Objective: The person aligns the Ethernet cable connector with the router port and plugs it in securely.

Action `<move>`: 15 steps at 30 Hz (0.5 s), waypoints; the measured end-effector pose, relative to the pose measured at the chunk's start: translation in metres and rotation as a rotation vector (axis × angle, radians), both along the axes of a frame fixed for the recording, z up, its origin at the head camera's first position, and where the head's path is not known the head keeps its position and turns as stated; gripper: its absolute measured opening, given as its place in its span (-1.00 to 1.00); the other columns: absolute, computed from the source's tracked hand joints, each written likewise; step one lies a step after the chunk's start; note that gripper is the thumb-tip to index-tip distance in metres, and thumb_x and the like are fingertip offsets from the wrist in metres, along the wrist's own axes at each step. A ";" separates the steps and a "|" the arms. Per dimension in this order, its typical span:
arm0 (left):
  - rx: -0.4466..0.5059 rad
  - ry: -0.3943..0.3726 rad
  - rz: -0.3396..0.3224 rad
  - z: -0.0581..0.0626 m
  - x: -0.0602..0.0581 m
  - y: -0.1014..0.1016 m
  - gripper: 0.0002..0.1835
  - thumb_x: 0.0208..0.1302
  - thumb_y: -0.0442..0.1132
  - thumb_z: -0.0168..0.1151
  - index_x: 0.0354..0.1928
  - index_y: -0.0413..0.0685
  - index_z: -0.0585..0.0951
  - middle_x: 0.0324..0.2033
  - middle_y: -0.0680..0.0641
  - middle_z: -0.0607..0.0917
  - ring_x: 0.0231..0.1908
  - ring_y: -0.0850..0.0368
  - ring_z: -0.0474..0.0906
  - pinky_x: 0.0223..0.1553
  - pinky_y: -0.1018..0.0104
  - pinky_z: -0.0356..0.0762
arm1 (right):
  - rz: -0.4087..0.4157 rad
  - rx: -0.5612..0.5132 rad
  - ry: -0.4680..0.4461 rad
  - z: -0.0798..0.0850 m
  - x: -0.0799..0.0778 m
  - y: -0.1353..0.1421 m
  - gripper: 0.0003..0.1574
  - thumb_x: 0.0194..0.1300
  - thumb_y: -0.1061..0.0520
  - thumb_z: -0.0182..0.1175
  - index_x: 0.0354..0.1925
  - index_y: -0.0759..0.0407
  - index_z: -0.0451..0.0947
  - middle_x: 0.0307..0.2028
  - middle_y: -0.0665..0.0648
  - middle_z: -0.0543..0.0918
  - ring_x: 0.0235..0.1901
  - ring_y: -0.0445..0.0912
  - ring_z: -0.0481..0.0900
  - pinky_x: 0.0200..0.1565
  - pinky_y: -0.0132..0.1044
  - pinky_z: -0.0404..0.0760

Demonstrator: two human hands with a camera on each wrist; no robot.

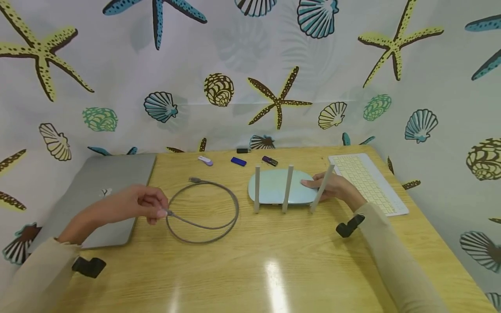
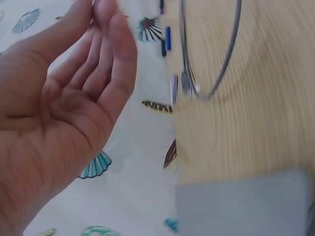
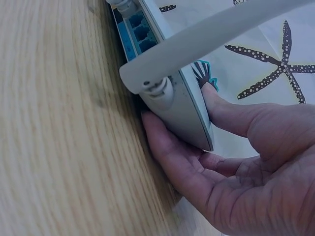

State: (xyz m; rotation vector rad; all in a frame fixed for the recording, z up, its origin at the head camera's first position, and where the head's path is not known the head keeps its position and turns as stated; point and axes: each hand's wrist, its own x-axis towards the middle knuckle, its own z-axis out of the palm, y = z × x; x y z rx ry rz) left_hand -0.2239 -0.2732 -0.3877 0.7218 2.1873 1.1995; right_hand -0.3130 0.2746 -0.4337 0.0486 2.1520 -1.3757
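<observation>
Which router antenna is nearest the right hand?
Head view: the rightmost antenna, crossing in front of the right hand; the middle antenna and left antenna are farther away.

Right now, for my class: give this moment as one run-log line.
left hand: pinches one end of looped grey cable; right hand: grips right end of white router; laptop: left; keyboard: right

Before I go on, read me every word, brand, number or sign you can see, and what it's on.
No text can be read.
Router: any port labels too blurred.
Cable: any print too small.
Keyboard: any key legends too small.
Laptop: one mark, too small to make out.
</observation>
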 end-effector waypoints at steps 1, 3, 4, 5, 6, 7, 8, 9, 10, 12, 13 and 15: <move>0.023 0.010 0.050 0.001 0.000 -0.001 -0.78 0.42 -0.18 0.16 -0.06 -0.19 0.55 -0.27 -0.32 0.68 -0.29 -0.05 0.67 -0.21 0.14 0.72 | -0.005 -0.001 -0.001 0.000 0.000 0.000 -0.49 0.38 -0.01 0.22 -0.43 0.25 0.16 -0.50 0.06 0.29 -0.59 -0.19 0.35 -0.34 -0.25 0.68; 0.067 0.010 0.150 0.001 0.000 -0.001 -0.76 0.46 -0.15 0.11 -0.01 -0.17 0.54 -0.13 -0.27 0.67 -0.16 -0.02 0.68 -0.08 0.23 0.70 | -0.011 0.002 -0.009 0.000 -0.001 0.001 -0.51 0.37 -0.02 0.22 -0.39 0.24 0.18 -0.47 0.08 0.33 -0.58 -0.21 0.38 -0.32 -0.25 0.70; 0.101 -0.004 0.195 0.001 0.001 0.000 -0.74 0.48 -0.14 0.07 0.01 -0.17 0.53 -0.05 -0.21 0.67 -0.07 -0.01 0.68 -0.01 0.28 0.68 | -0.006 0.002 -0.012 0.000 -0.001 0.001 -0.53 0.37 -0.03 0.22 -0.27 0.34 0.30 -0.34 0.19 0.45 -0.54 -0.22 0.44 -0.27 -0.24 0.72; 0.152 -0.019 0.230 0.000 0.001 0.001 -0.73 0.51 -0.14 0.03 0.03 -0.18 0.51 0.03 -0.17 0.66 0.02 0.01 0.66 0.06 0.31 0.65 | -0.008 0.001 -0.019 0.000 -0.001 0.001 -0.44 0.37 -0.04 0.22 -0.06 0.45 0.35 -0.17 0.30 0.50 -0.49 -0.22 0.50 -0.22 -0.22 0.74; 0.227 -0.043 0.255 -0.001 0.002 0.003 -0.73 0.53 -0.16 -0.02 0.04 -0.21 0.50 0.10 -0.14 0.65 0.09 0.02 0.64 0.12 0.32 0.63 | -0.005 0.001 -0.025 0.000 -0.001 0.002 -0.26 0.37 -0.05 0.22 0.18 0.53 0.27 0.03 0.41 0.47 -0.44 -0.21 0.55 -0.17 -0.21 0.75; 0.310 -0.073 0.277 -0.003 0.003 0.006 -0.73 0.55 -0.18 -0.07 0.05 -0.22 0.48 0.14 -0.10 0.64 0.14 0.03 0.62 0.17 0.32 0.61 | -0.003 0.000 -0.032 0.000 -0.001 0.002 -0.07 0.38 -0.06 0.21 0.37 0.53 0.09 0.25 0.48 0.34 -0.38 -0.20 0.60 -0.12 -0.20 0.75; 0.411 -0.117 0.297 -0.004 0.005 0.010 -0.73 0.57 -0.20 -0.11 0.05 -0.24 0.48 0.15 -0.08 0.64 0.15 0.05 0.61 0.19 0.31 0.59 | 0.004 -0.001 -0.036 0.001 -0.001 0.002 0.06 0.38 -0.06 0.20 0.47 0.50 -0.11 0.38 0.50 0.18 -0.34 -0.18 0.63 -0.08 -0.19 0.74; 0.523 -0.172 0.308 -0.005 0.006 0.014 -0.72 0.58 -0.23 -0.15 0.04 -0.25 0.49 0.14 -0.08 0.66 0.16 0.05 0.61 0.20 0.28 0.59 | 0.011 -0.001 -0.038 0.001 -0.001 0.003 0.14 0.39 -0.07 0.19 0.49 0.47 -0.25 0.46 0.48 0.02 -0.29 -0.17 0.66 -0.04 -0.19 0.73; 0.622 -0.220 0.324 -0.006 0.008 0.018 -0.71 0.58 -0.24 -0.17 0.04 -0.25 0.51 0.10 -0.07 0.68 0.15 0.06 0.62 0.19 0.25 0.60 | 0.010 -0.001 -0.043 0.001 -0.001 0.003 0.14 0.39 -0.07 0.19 0.50 0.46 -0.26 0.46 0.47 0.03 -0.29 -0.16 0.66 -0.03 -0.19 0.73; 0.766 -0.290 0.361 -0.006 0.011 0.027 -0.70 0.57 -0.25 -0.16 0.01 -0.21 0.56 0.00 -0.05 0.74 0.08 0.07 0.67 0.13 0.22 0.64 | 0.007 0.004 -0.045 0.001 -0.001 0.003 0.14 0.38 -0.07 0.20 0.50 0.45 -0.25 0.47 0.47 0.03 -0.30 -0.16 0.67 -0.05 -0.20 0.73; 0.798 -0.318 0.384 -0.006 0.012 0.032 -0.70 0.57 -0.23 -0.15 0.00 -0.19 0.58 -0.05 -0.03 0.75 0.04 0.08 0.69 0.10 0.22 0.66 | 0.004 0.006 -0.044 0.001 -0.001 0.003 0.14 0.38 -0.07 0.20 0.50 0.45 -0.25 0.46 0.47 0.05 -0.31 -0.16 0.66 -0.06 -0.21 0.73; 0.778 -0.336 0.431 -0.003 0.015 0.040 -0.71 0.55 -0.18 -0.09 -0.02 -0.13 0.60 -0.12 0.02 0.76 -0.04 0.13 0.72 0.04 0.24 0.69 | -0.002 0.016 -0.040 0.001 0.000 0.003 0.14 0.37 -0.08 0.20 0.50 0.45 -0.23 0.45 0.47 0.06 -0.32 -0.16 0.66 -0.10 -0.22 0.74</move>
